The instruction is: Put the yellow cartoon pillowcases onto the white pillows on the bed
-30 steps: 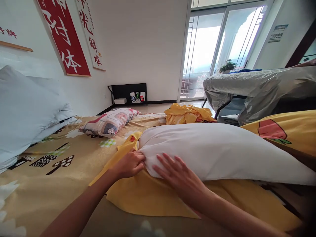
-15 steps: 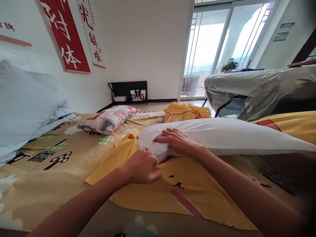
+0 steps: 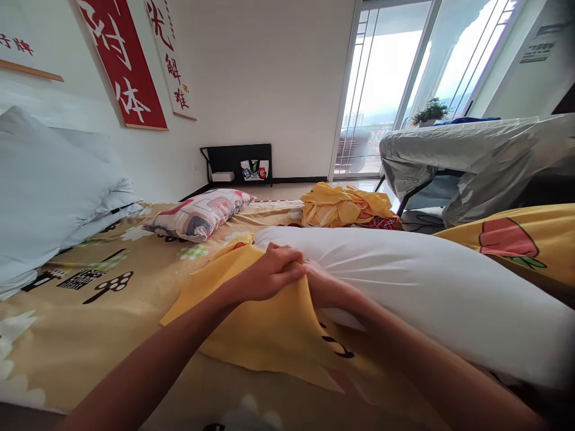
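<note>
A long white pillow (image 3: 417,287) lies across the bed in front of me. Its near end sits on a yellow printed pillowcase (image 3: 265,323). My left hand (image 3: 269,274) is closed on the edge of the yellow pillowcase and lifts it against the pillow's end. My right hand (image 3: 326,287) is pressed against the white pillow's end, with its fingers partly hidden behind the left hand and the raised cloth. Both forearms reach in from the bottom of the view.
A tan patterned sheet (image 3: 108,311) covers the bed. A small patterned pillow (image 3: 197,213) and a crumpled yellow cloth (image 3: 344,206) lie farther back. Large pale pillows (image 3: 49,185) stand at left. A table under a grey cover (image 3: 467,155) stands at right by the glass doors.
My left hand has taken the yellow pillowcase edge and pulled it up over the pillow's end. My right hand slid from on top of the pillow's end down behind the cloth.
</note>
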{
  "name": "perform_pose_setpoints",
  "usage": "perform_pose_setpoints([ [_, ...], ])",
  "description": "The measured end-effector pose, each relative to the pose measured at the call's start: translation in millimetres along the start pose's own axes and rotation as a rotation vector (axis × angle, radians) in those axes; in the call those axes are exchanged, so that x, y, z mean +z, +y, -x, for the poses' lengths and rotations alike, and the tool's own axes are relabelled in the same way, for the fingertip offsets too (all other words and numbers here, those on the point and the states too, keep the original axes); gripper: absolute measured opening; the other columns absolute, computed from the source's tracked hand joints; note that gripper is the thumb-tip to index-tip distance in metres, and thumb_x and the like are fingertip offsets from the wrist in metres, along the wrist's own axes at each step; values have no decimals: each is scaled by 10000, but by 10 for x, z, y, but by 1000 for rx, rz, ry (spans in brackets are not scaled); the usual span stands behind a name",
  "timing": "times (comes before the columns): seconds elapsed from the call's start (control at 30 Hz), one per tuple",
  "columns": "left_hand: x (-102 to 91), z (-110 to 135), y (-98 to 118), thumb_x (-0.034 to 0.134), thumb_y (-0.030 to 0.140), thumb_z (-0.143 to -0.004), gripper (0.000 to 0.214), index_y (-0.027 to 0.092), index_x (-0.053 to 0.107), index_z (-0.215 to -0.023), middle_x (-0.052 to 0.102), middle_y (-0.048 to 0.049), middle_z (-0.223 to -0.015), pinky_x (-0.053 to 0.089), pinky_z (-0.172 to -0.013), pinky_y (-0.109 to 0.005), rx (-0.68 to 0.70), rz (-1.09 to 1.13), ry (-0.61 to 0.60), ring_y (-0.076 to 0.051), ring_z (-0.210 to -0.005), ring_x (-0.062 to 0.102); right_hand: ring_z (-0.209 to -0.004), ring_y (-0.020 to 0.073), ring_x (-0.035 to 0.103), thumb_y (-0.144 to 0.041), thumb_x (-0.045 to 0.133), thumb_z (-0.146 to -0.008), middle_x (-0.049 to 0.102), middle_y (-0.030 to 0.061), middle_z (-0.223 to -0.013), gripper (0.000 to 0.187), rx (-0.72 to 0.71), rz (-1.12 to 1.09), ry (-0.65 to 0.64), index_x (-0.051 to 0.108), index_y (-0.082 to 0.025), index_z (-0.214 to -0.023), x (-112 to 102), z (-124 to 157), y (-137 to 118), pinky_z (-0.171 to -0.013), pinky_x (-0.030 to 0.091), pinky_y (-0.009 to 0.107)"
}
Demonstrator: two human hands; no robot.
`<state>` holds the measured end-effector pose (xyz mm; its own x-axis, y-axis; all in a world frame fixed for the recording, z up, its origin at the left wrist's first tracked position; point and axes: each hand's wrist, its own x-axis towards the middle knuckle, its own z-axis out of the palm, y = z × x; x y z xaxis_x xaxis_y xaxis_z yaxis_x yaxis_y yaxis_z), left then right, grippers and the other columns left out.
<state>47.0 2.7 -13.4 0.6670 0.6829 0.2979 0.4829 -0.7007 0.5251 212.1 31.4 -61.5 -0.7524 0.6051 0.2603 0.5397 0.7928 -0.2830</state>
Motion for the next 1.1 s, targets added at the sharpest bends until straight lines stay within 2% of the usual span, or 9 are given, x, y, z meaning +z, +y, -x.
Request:
perform_pose_setpoints([
  [0.1,131,-40,78,400,286,-939,251,179,430,-714,513,10,-758,348,-820,-307,77,-135,-61,-144,-793,465,-854,191,542,-171,486,-859,633,84,-1007,201,4,-5,68,604,-145,-1019,192,38,-59,-728,480,298],
  [0.17,252,83,84,384,281,-962,239,183,477,-764,558,-6,-824,351,-867,-334,77,-209,-18,-155,-846,493,-882,191,539,-177,474,-885,634,81,-1017,212,-52,5,69,607,-166,-1050,242,198,-117,-787,484,312],
  [0.3,523,796,12,444,209,-932,241,182,486,-1168,563,-106,-1155,345,-947,-378,92,-447,289,-219,-1105,479,-1172,255,470,-172,468,-893,559,133,-1267,386,-155,301,231,524,-199,-1274,285,734,-204,-958,407,410],
  [0.4,737,1413,-121,522,196,-888,257,141,511,-1139,596,-119,-1069,358,-931,-366,144,-601,444,-231,-1065,501,-1310,328,351,-194,467,-857,444,170,-1413,552,-112,559,335,409,-210,-1406,372,1089,-189,-965,356,485],
  [0.5,893,1728,-301,505,226,-896,282,143,551,-1162,632,-112,-1059,360,-940,-370,145,-765,468,-232,-1030,530,-1206,337,441,-174,441,-841,523,174,-1318,559,-101,676,359,426,-226,-1398,424,1207,-139,-934,342,506],
  [0.67,927,1603,-496,388,113,-912,252,157,618,-1003,655,-92,-977,380,-832,-360,159,-960,492,-215,-891,548,-812,213,554,-85,451,-856,622,76,-888,288,-141,600,187,638,-218,-1030,302,1007,-108,-751,421,343],
  [0.87,958,1327,-386,399,124,-891,197,154,591,-925,602,-61,-793,396,-709,-344,268,-865,452,-192,-723,525,-737,140,572,-35,465,-797,629,9,-844,259,-10,359,-61,638,-228,-821,47,804,-189,-607,343,254],
  [1.0,987,1094,-232,374,122,-905,215,161,586,-902,592,-47,-744,386,-643,-319,316,-764,556,-167,-693,504,-657,126,548,-35,442,-735,622,7,-762,252,22,340,-27,627,-204,-749,0,614,-285,-569,284,261],
  [1.1,1007,934,-118,364,105,-908,225,163,581,-902,596,-45,-744,376,-626,-315,318,-718,648,-157,-696,490,-638,129,549,-72,448,-759,634,18,-767,218,8,296,1,626,-195,-732,158,496,-337,-564,288,267],
])
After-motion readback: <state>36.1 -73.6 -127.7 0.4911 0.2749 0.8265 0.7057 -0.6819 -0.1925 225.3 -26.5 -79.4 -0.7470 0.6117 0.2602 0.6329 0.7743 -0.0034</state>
